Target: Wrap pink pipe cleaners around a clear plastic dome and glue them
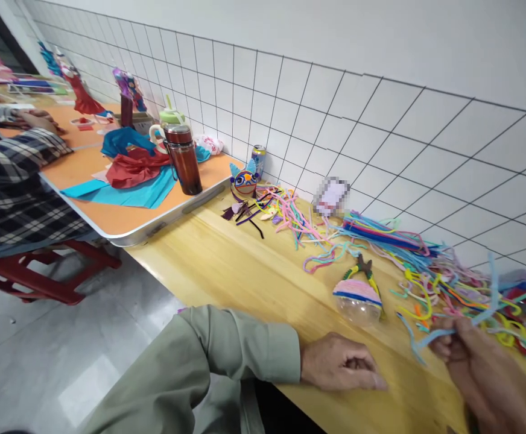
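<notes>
My right hand [480, 355] pinches a light blue pipe cleaner [444, 333], which has one end standing up and a bent, forked end to the left. My left hand [342, 363] rests on the wooden tabletop near its front edge, loosely curled, with nothing seen in it. Just beyond it lies a clear plastic ball [360, 311], its upper half wrapped in pink and dark blue pipe cleaner. Behind the ball, pliers [363, 268] with yellow-green handles lie partly hidden. Loose pipe cleaners [419, 295] in many colours are heaped beside my right hand.
A bundle of blue pipe cleaners [380, 232] lies along the gridded wall. Farther left are a decorated animal-face ball [245, 181] and a can [258, 158]. A dark red tumbler [185, 161] stands on the orange table [104, 218], where another person's plaid sleeve [23, 163] rests.
</notes>
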Action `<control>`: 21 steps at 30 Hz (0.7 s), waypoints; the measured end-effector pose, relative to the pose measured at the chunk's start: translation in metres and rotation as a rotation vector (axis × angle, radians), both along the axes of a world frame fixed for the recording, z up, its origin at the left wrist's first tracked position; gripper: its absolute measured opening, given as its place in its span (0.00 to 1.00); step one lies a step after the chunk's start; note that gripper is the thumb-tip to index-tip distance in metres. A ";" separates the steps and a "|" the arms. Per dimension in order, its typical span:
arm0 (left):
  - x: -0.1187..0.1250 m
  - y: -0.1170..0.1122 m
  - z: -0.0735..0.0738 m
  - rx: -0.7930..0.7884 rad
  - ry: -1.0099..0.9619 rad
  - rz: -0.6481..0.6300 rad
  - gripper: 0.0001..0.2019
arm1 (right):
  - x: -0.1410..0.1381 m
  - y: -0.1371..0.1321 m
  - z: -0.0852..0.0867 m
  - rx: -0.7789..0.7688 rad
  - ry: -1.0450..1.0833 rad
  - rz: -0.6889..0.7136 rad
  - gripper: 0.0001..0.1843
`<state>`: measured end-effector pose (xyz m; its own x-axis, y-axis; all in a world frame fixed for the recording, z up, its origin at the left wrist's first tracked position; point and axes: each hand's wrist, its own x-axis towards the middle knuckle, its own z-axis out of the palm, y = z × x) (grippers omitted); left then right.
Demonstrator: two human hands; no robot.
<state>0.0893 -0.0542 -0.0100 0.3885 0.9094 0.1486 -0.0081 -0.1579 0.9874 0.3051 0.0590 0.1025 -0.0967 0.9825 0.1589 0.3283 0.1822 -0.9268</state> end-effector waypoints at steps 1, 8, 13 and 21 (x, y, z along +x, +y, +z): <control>0.001 0.001 -0.002 0.020 0.006 -0.006 0.18 | -0.001 0.018 0.006 -0.091 0.097 -0.030 0.27; 0.004 0.003 -0.015 0.239 0.155 -0.075 0.16 | 0.004 0.058 -0.041 -0.237 -0.107 -0.076 0.27; -0.002 -0.001 -0.014 0.358 0.259 -0.137 0.27 | 0.011 0.024 -0.082 -0.156 -0.225 -0.167 0.28; -0.053 0.007 0.033 0.724 0.431 -0.046 0.28 | 0.001 0.003 -0.089 0.155 -0.396 -0.152 0.25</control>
